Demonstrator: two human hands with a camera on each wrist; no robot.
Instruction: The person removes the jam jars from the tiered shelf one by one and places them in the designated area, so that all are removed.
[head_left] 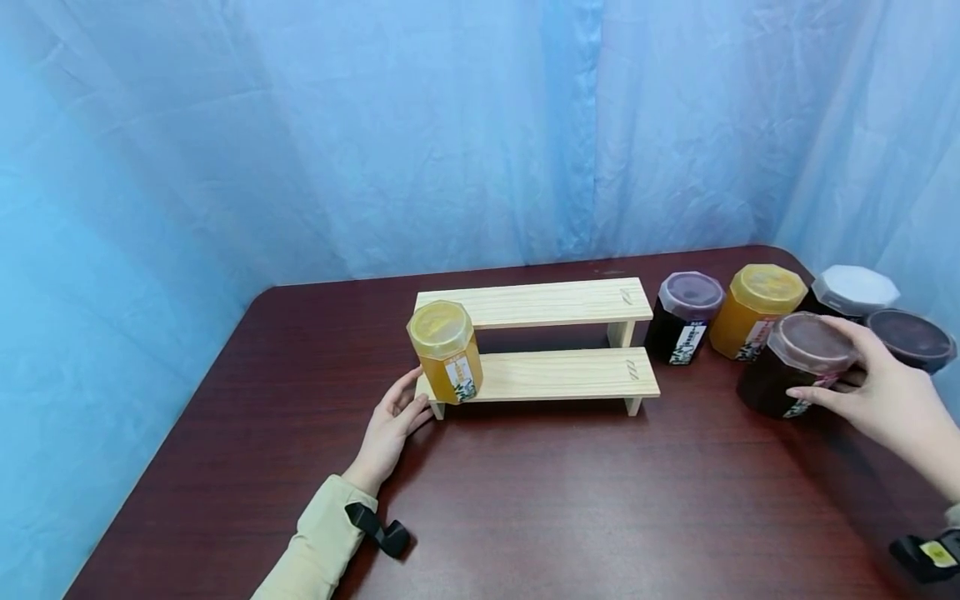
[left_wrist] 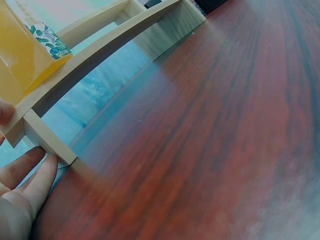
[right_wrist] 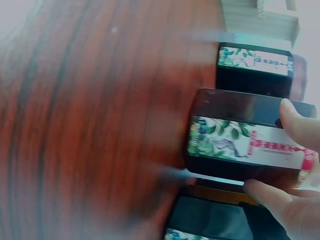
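Note:
My left hand (head_left: 392, 425) is at the left end of a two-tier wooden rack (head_left: 562, 379). Its fingers, fairly straight, touch the board's end and the short leg in the left wrist view. A yellow jar (head_left: 452, 358) with a translucent lid stands upright on the lower tier's left end, just above that hand. At the right, my right hand (head_left: 873, 379) grips a dark jar (head_left: 780, 379) near its lid, thumb on one side and fingers on the other. The right wrist view shows that jar's white label with pink lettering (right_wrist: 275, 147). Whether its base touches the table cannot be told.
Beside the rack stand a purple-lidded dark jar (head_left: 686, 321) and another yellow jar (head_left: 753, 312). A white-lidded jar (head_left: 855, 290) and a dark-lidded one (head_left: 911, 340) stand behind my right hand. Blue curtains (head_left: 450, 150) surround the dark wooden table (head_left: 570, 500).

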